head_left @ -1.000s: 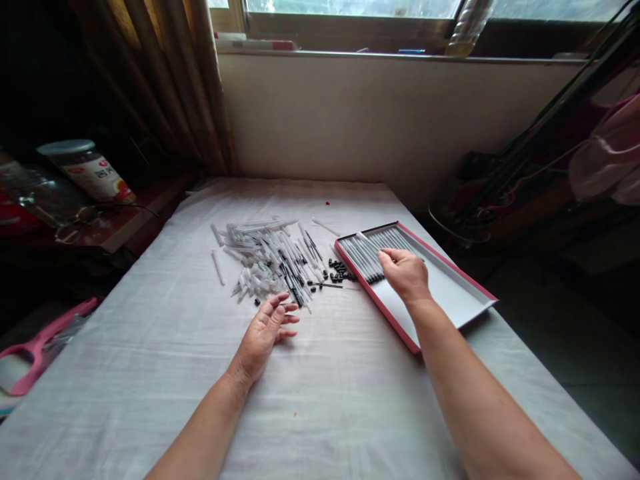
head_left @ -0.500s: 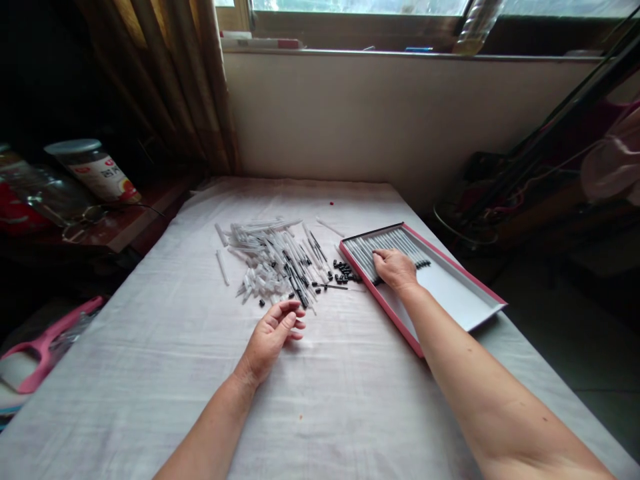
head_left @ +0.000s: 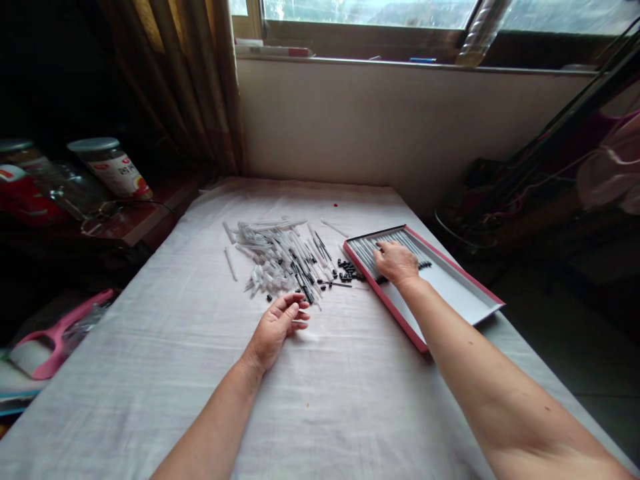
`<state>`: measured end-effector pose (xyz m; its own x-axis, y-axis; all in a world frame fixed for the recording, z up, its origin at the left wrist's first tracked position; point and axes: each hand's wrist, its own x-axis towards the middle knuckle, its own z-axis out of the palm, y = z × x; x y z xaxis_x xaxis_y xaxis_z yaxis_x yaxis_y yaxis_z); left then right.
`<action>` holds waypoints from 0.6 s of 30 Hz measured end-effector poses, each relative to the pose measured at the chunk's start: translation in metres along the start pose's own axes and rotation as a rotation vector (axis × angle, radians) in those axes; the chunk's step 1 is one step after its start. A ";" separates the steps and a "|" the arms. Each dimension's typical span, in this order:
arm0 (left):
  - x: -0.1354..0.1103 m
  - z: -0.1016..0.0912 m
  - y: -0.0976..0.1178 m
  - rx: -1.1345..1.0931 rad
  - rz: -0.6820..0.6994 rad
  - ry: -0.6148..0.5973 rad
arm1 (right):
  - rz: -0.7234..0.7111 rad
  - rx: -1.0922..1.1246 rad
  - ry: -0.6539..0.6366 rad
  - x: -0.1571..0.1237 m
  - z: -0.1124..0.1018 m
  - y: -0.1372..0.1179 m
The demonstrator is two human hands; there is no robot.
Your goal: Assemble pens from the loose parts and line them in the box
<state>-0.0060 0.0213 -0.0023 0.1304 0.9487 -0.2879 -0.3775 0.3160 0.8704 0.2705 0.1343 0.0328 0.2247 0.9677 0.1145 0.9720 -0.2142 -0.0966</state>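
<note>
My left hand (head_left: 280, 327) rests palm inward over the cloth, just in front of a loose pile of pen parts; its fingers are loosely curved and apart, with nothing in them. The pile has clear pen barrels (head_left: 270, 230), small translucent pieces (head_left: 267, 277) and dark thin rods (head_left: 303, 270). Beside it lie small black caps (head_left: 349, 270). On the right, my right hand (head_left: 397, 262) reaches into a shallow red-edged tray (head_left: 465, 300), its fingers bent down onto a row of pens (head_left: 364, 250) with black ends. Whatever its fingertips pinch is hidden.
A white cloth (head_left: 200, 373) covers the table. Jars (head_left: 117, 170) stand on a dark side shelf at the left, with a pink-handled object (head_left: 60, 333) nearer me. Behind are a curtain (head_left: 200, 87) and a windowsill holding a bottle (head_left: 483, 33).
The whole view has shifted slightly. Both hands stay in nearly the same places, the right one still over the row of pens and the left still by the pile.
</note>
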 end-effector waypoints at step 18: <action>0.005 -0.009 0.006 -0.203 -0.107 -0.082 | -0.203 -0.004 -0.169 -0.021 0.014 -0.110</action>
<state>-0.0155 0.0284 -0.0020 0.2503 0.9088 -0.3339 -0.5325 0.4173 0.7364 0.1575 0.1391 0.0267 0.0106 0.9993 -0.0361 0.9963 -0.0137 -0.0847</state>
